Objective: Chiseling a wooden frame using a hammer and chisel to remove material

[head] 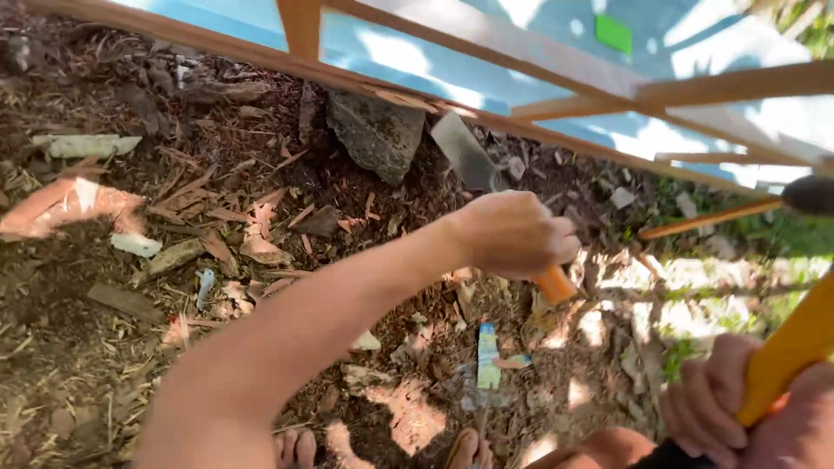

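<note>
Steel is showing ahead of our left hand (514, 234): we are holding a small garden trowel with a grey metal blade and an orange handle (486, 187), our fingers wrapped fully round the handle so that only its orange butt is poking out below the fist, toward us. The tool's long axis is running from that butt up and away to the left, and the blade tip is lying just beside the dark grey angular rock (375, 133) that is sitting against the slanted reddish wooden rail (261, 54) at the edge of the mulch-covered ground (130, 287). So the rock is lying up and to the left of our grip, in line with the blade, and the left hand is by far the nearer one to it. Our right hand (721, 408) is resting well apart at the lower right, its grip closed round a thick yellow-orange shaft (795, 347) that is rising up and to the right; we cannot tell what that shaft belongs to. Between the two hands, a small blue and white paper scrap (487, 354) is lying flat on the wood chips.
</note>
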